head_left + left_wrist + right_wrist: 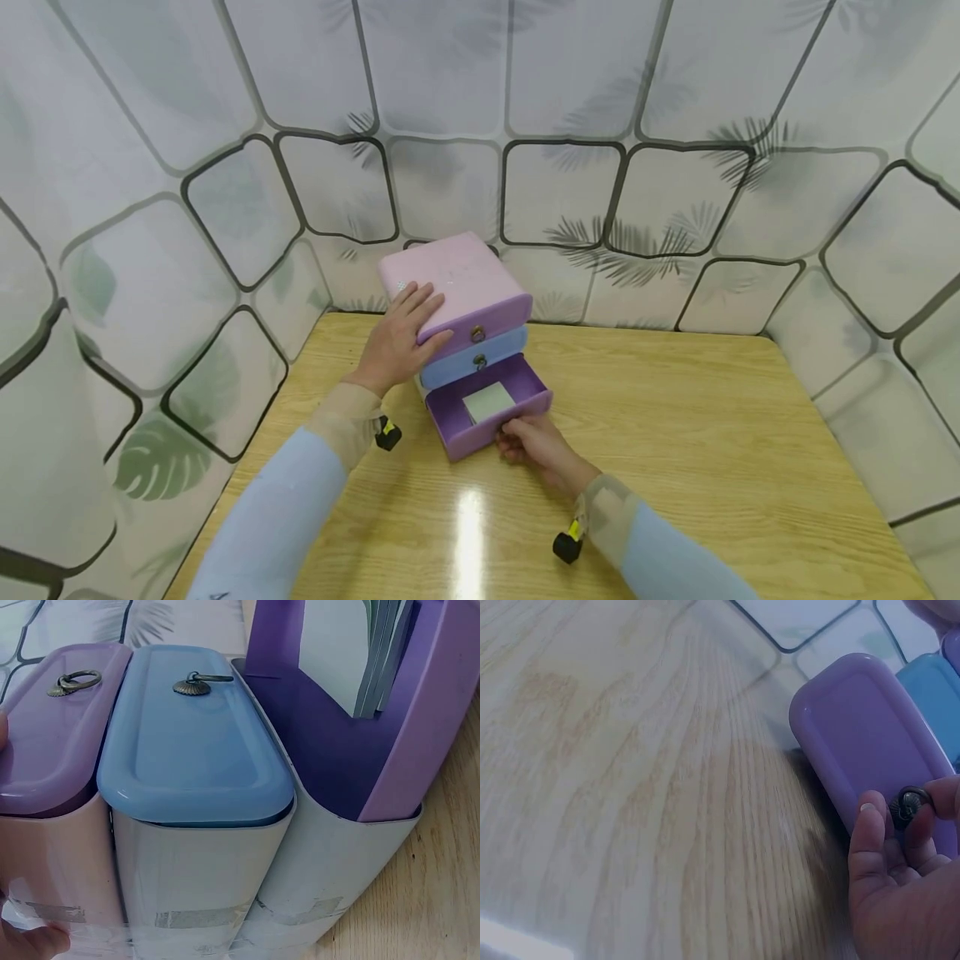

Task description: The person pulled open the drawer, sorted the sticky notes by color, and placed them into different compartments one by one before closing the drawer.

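Observation:
A small three-tier drawer cabinet (461, 271) with a pink top stands on the table. Its upper purple drawer (506, 315) and middle blue drawer (504, 346) are nearly pushed in. The bottom purple drawer (536, 404) is pulled out, with a pad of pale paper (487, 402) inside. My left hand (397, 342) rests on the cabinet's top left side, fingers spread and the thumb near the upper drawer's front. At the bottom drawer's front, my right hand (542, 450) pinches its bronze ring pull (907, 806) between thumb and finger.
The wood-grain table (675, 433) extends to the right and front of the cabinet. Behind and at both sides hangs a patterned curtain (562, 192). Clear tape (202, 916) runs along the cabinet's side. A small black-and-yellow tag (387, 433) dangles at my left wrist.

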The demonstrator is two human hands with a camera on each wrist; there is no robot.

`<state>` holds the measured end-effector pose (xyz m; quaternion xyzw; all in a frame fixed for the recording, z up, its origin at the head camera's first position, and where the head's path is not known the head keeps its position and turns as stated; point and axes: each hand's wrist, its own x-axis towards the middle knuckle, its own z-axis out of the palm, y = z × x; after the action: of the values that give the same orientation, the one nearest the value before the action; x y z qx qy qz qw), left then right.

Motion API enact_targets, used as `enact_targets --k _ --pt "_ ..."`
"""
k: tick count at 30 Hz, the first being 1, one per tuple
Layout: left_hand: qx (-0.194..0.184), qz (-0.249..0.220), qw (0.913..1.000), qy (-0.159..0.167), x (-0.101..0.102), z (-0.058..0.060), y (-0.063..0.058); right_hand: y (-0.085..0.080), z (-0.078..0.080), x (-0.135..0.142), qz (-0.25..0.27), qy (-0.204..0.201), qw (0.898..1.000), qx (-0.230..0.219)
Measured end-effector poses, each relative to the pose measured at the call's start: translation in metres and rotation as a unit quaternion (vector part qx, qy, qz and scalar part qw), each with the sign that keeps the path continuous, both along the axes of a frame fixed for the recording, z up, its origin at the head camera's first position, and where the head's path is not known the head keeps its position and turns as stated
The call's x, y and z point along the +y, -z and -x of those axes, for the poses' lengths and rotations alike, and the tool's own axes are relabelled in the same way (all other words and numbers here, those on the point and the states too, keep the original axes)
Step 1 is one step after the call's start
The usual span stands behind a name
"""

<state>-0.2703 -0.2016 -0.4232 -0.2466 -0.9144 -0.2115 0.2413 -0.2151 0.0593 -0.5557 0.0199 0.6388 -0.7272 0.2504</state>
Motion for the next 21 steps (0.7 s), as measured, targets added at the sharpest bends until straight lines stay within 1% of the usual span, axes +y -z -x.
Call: enact_targets --k 3,4,7,10,11,21 --pt "-0.003 -0.003 1.0000 -0.001 0.001 0.000 -0.001 -0.001 0.002 -0.001 -0.001 0.000 1.000 -0.008" --pt "-0.003 -0.004 1.0000 -0.002 0.001 0.001 -0.001 -0.004 0.002 -0.002 0.000 -0.003 1.000 -0.009" --pt "0.002 -0.008 1.0000 0.001 0.002 0.001 -0.002 -0.004 0.006 -0.003 0.005 -0.005 1.000 -0.009" --pt "0.007 -0.012 0.9999 0.004 0.001 0.001 -0.002 -0.004 0.009 -0.007 0.011 -0.001 1.000 -0.011" --pt "0.008 -0.013 0.9999 0.005 0.001 0.001 -0.002 -0.001 0.011 -0.008 0.012 0.003 1.000 -0.012" --pt "0.012 -0.018 0.9998 -0.001 0.002 0.001 -0.001 -0.002 0.027 -0.022 0.018 0.012 1.000 -0.006"
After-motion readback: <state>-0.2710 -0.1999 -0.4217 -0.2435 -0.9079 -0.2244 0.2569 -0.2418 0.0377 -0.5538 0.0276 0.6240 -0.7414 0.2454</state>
